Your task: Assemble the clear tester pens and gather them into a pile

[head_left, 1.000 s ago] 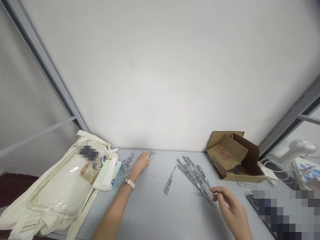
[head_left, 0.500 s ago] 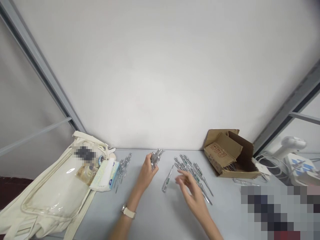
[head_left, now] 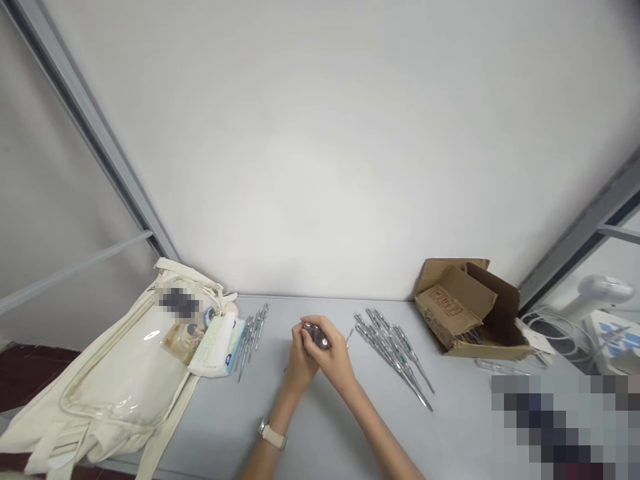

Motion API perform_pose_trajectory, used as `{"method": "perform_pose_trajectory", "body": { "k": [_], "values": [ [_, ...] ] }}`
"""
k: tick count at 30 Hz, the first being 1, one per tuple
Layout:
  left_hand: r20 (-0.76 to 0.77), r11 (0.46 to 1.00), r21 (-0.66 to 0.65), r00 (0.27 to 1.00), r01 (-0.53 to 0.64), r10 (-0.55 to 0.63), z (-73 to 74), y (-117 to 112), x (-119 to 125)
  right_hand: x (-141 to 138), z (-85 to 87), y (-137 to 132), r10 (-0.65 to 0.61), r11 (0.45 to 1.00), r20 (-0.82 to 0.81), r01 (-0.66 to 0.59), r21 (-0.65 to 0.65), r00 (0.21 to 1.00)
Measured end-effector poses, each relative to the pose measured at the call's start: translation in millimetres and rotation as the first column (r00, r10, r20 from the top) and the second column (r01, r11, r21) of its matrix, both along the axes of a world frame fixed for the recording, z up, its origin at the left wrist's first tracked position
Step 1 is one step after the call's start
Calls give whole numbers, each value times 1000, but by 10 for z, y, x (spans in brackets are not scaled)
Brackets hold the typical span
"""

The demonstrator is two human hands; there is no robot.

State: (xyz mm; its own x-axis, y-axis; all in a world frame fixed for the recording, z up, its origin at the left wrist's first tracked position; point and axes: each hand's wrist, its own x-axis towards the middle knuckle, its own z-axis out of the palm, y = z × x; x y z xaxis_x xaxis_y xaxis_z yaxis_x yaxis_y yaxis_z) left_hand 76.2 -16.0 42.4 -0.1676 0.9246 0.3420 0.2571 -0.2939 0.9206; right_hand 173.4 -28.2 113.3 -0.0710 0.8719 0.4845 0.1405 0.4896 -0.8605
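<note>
My left hand (head_left: 299,368) is closed around a bundle of screwdrivers (head_left: 318,335) with clear handles. Over the top of that bundle my right hand (head_left: 333,357) is wrapped too, its fingers meeting the left ones. Only the rounded handle ends show between the hands; the shafts are hidden. Just right of my right hand, the thin tip of a loose screwdriver (head_left: 351,333) pokes out, the rest covered. Several screwdrivers (head_left: 395,347) lie fanned out on the right, shafts pointing toward me. A smaller group of screwdrivers (head_left: 253,333) lies on the left.
An open cardboard box (head_left: 450,310) stands at the back right. A cream bag (head_left: 115,373) with a clear window fills the left, beside a pack of tissues (head_left: 217,347). A white device with cables (head_left: 605,290) is at far right. The wall (head_left: 320,167) rises behind the grey table (head_left: 320,440).
My right hand has moved left from beside the right-hand screwdrivers and closed over the bundle in my left hand. The bundle now sits lower between both hands. The view has shifted slightly.
</note>
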Motion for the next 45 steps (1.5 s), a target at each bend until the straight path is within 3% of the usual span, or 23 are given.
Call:
{"method": "perform_pose_trajectory", "body": {
  "k": [7, 11, 16, 18, 21, 25, 28, 30, 32, 34, 36, 37, 39, 42, 45],
  "values": [
    [-39, 997, 62, 998, -36, 39, -162, 49, -28, -43, -136, -9, 8, 996, -100, -17, -85, 995],
    [-185, 998, 37, 981, -48, 54, -228, 52, -52, -100, -346, -45, -123, 983, -297, 74, -170, 947],
    [-408, 983, 97, 907, 157, -104, -290, 14, -52, -76, -581, -52, -186, 941, -400, 45, -335, 898],
    [-509, 960, 115, 845, 256, -164, -229, -16, -23, -54, -625, -61, -196, 917, -446, 2, -399, 873],
    [-664, 929, 32, 702, 369, -256, -2, -72, 50, -36, -693, -72, -257, 874, -618, -94, -476, 743],
    [-792, 915, -112, 521, 388, -318, 371, -130, 164, -17, -829, -57, -295, 814, -767, -269, -514, 570],
    [-824, 889, -197, 422, 413, -379, 548, -143, 226, 8, -882, -34, -318, 816, -809, -292, -499, 494],
    [-828, 866, -235, 375, 441, -416, 608, -143, 250, 25, -864, -20, -294, 839, -803, -262, -477, 519],
    [-838, 849, -244, 339, 468, -428, 634, -139, 262, 41, -821, -6, -217, 872, -672, -168, -459, 708],
    [-848, 831, -238, 310, 504, -431, 644, -134, 268, 58, -782, 5, -124, 900, -405, -69, -430, 906],
    [-855, 821, -215, 304, 529, -420, 658, -135, 275, 82, -763, 10, -74, 915, -225, -24, -404, 972],
    [-858, 825, -195, 316, 531, -405, 675, -138, 280, 99, -759, 11, -80, 913, -260, -35, -407, 962],
    [-856, 841, -143, 361, 522, -369, 736, -152, 287, 151, -746, 7, -162, 893, -478, -78, -444, 863],
    [-816, 870, -64, 476, 489, -328, 878, -169, 244, 331, -679, -9, -313, 838, -708, -166, -519, 634],
    [-747, 912, -37, 595, 409, -297, 949, -133, 68, 729, -581, -37, -364, 814, -715, -168, -555, 597]
  ]
}}
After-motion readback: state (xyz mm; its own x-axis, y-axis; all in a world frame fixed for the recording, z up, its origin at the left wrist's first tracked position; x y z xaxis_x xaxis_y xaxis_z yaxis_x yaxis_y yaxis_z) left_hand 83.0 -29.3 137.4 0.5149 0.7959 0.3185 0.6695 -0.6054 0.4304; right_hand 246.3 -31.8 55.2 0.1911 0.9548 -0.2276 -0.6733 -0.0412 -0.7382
